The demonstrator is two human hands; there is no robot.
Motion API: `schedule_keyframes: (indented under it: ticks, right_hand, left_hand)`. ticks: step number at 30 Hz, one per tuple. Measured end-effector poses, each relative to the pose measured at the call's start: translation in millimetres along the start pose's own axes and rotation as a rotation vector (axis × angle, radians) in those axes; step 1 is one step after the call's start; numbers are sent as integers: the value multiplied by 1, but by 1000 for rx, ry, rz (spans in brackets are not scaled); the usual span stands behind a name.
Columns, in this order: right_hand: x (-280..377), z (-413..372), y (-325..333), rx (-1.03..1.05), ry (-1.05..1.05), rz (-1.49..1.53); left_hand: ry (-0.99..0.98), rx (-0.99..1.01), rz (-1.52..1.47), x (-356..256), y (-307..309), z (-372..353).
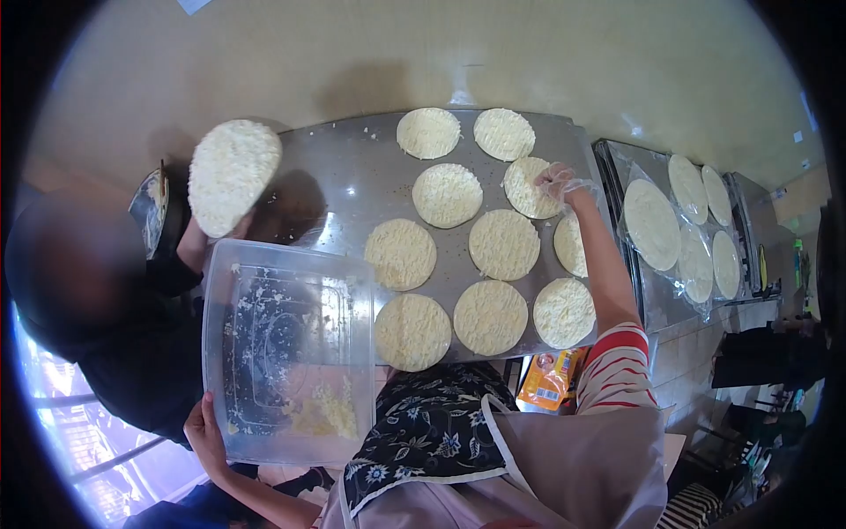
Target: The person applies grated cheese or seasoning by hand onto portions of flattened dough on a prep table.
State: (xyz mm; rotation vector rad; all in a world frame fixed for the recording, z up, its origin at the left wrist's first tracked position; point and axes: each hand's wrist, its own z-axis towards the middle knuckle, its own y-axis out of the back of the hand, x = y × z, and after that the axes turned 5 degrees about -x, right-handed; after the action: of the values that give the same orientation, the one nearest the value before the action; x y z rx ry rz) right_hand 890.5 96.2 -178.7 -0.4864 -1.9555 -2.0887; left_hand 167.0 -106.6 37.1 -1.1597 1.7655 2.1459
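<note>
My left hand (204,432) grips the side wall of a clear plastic tub (291,256), thumb over the rim. The tub is tilted toward me, with shredded cheese (326,413) gathered in its lower part and crumbs stuck to its base. My right hand (560,181), in a thin clear plastic glove, is over a round pizza base (527,196) topped with pale shreds. Its fingers are bunched together; whatever they hold is hidden. Several more topped pizza bases lie around it, among them one (504,245) just below and one (571,247) partly behind my forearm.
The bases lie on a steel table (344,194) against a wall. At the left, a co-worker in dark clothes holds up another topped base (231,176). On a second steel table at the right are several bases (652,225) in clear plastic. An orange packet (548,381) sits below the table edge.
</note>
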Motion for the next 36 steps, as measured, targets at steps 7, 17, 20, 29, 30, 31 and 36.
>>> schedule_keyframes:
  ticks: [7,17,20,29,30,31,36]
  right_hand:
    - [6,2,16,96,-149,-73]
    - [-22,28,7,-41,-242,79]
    - [-29,28,0,-85,-37,-202]
    - [-12,40,-6,-13,-159,-106]
    - [-13,42,-6,-12,-161,-105]
    - [-14,44,-5,-54,-117,-22]
    - [-27,57,-11,-28,-88,78]
  left_hand:
    - [-23,-13,-20,2,1,-1]
    - [-25,65,9,-4,5,0]
    - [-35,66,-113,0,2,0]
    - [30,48,-11,2,5,0]
    - [30,50,-9,0,6,1]
    - [36,60,6,-2,8,0]
    - [-2,13,24,-8,4,-2]
